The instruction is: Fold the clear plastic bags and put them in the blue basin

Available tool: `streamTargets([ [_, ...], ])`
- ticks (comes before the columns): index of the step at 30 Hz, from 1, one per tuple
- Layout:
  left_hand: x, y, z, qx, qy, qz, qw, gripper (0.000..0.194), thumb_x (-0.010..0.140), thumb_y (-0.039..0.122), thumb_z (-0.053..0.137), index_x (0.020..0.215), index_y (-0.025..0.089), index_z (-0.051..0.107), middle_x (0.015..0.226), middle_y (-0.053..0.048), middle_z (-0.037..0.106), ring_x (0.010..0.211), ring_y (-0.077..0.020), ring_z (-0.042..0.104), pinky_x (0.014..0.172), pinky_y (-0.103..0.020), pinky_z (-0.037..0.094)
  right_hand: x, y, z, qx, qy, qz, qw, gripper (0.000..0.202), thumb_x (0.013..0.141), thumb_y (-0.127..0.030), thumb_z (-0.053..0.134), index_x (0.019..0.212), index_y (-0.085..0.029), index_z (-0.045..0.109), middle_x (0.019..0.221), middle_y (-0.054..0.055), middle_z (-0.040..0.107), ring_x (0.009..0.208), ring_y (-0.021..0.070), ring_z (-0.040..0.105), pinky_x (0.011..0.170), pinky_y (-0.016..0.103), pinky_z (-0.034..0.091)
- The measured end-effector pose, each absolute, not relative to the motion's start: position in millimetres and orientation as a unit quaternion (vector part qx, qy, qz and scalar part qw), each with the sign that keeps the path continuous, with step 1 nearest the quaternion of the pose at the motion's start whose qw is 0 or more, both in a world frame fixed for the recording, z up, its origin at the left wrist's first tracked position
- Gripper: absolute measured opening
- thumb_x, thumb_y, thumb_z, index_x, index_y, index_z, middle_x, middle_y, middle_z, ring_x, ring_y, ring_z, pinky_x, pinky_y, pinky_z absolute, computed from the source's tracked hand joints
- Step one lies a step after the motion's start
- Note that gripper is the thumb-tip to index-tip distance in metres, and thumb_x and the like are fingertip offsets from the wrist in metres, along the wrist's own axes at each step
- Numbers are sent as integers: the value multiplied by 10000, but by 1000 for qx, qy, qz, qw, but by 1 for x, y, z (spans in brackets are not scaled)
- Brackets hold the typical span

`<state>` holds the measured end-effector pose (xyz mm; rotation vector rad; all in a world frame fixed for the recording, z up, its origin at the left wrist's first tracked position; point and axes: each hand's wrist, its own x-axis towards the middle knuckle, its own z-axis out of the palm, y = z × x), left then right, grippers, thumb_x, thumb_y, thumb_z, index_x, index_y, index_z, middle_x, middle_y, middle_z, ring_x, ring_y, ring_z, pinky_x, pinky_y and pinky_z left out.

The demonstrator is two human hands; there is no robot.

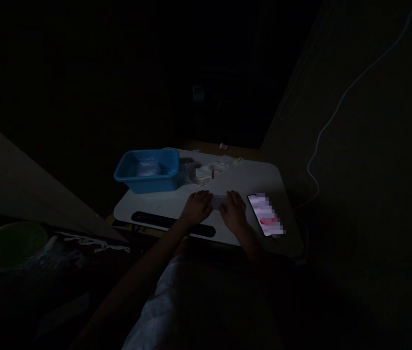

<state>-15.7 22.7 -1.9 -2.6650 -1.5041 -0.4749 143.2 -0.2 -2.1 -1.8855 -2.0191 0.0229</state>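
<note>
A small pale, see-through plastic packet (219, 201) lies between my hands at the near side of the white table. My left hand (197, 207) grips its left end with bent fingers. On the other end, my right hand (233, 212) is closed with the thumb toward the middle. The dim light hides the packet's details and contents. Crumpled clear plastic and whitish paper or wrappers (206, 172) lie just beyond my hands. To the left stands a blue plastic basin (151, 183) with clear packets (148, 168) inside.
A lit phone (266, 215) rests on the table (264, 177) at the right. A dark slot strip (173, 223) runs along the near edge. A white cable (318, 141) hangs at right. A green basket (12, 245) sits at lower left. The room is very dark.
</note>
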Motion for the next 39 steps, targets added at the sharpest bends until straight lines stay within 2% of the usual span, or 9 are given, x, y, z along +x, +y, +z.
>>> streamTargets([
  [3, -16, 22, 0, -861, -483, -159, 7, 449, 841, 300, 427, 1256, 131, 453, 1306, -114, 472, 1206, -244, 408, 988, -406, 318, 160, 20, 11, -623, -759, 50, 180, 541, 773, -263, 502, 1293, -143, 414, 1301, 107, 475, 1203, 213, 394, 996, 336, 289],
  [7, -16, 22, 2, -859, -479, -180, -14, 477, 822, 288, 458, 1277, 147, 425, 1288, -104, 488, 1191, -238, 418, 980, -400, 324, 172, 51, 24, -629, -754, 137, 128, 558, 686, -246, 622, 1224, -187, 490, 1178, 79, 571, 1105, 205, 489, 940, 318, 349],
  [9, -16, 21, 2, -857, -476, -194, -26, 522, 809, 285, 481, 1304, 151, 387, 1289, -102, 483, 1183, -228, 423, 978, -387, 329, 175, 65, 25, -637, -739, 193, 103, 530, 663, -260, 655, 1175, -196, 530, 1089, 59, 621, 996, 186, 558, 847, 288, 411],
  [13, -18, 22, 1, -850, -483, -207, -36, 568, 790, 294, 515, 1317, 146, 363, 1294, -106, 469, 1175, -235, 424, 978, -383, 329, 174, 82, 26, -627, -732, 257, 69, 355, 625, -271, 693, 967, -184, 648, 900, 17, 680, 775, 138, 619, 637, 202, 443],
  [18, -18, 23, -2, -851, -478, -213, -37, 542, 777, 289, 530, 1285, 147, 405, 1255, -101, 498, 1156, -237, 434, 968, -381, 338, 171, 85, 32, -619, -725, 299, 49, 100, 593, -232, 699, 660, -159, 685, 640, 7, 670, 647, 143, 614, 551, 194, 414],
  [25, -17, 22, -1, -850, -479, -215, -46, 494, 786, 289, 509, 1257, 161, 434, 1225, -97, 524, 1142, -232, 453, 962, -388, 345, 169, 79, 40, -607, -704, 355, 100, 143, 649, -149, 630, 773, -148, 702, 718, 17, 699, 665, 129, 622, 571, 188, 441],
  [32, -18, 23, -4, -845, -479, -232, -50, 495, 787, 323, 530, 1244, 147, 460, 1218, -112, 537, 1131, -242, 471, 966, -405, 356, 170, 74, 41, -605, -682, 389, 136, 82, 635, -138, 633, 680, -134, 702, 633, 23, 682, 631, 145, 616, 589, 218, 454],
  [35, -20, 29, -7, -817, -483, -296, -106, 422, 831, 355, 462, 1184, 133, 529, 1150, -118, 590, 1075, -230, 527, 936, -391, 394, 169, 70, 42, -595, -679, 403, 153, 105, 649, -131, 607, 707, -134, 695, 673, 15, 689, 657, 136, 617, 623, 216, 458],
  [39, -26, 33, -8, -740, -483, -387, -264, 412, 884, 370, 336, 1029, 131, 638, 1005, -86, 666, 928, -193, 609, 825, -319, 468, 163, 60, 43, -582, -675, 420, 173, 133, 689, -149, 579, 772, -135, 681, 739, 15, 696, 687, 123, 616, 639, 206, 457],
])
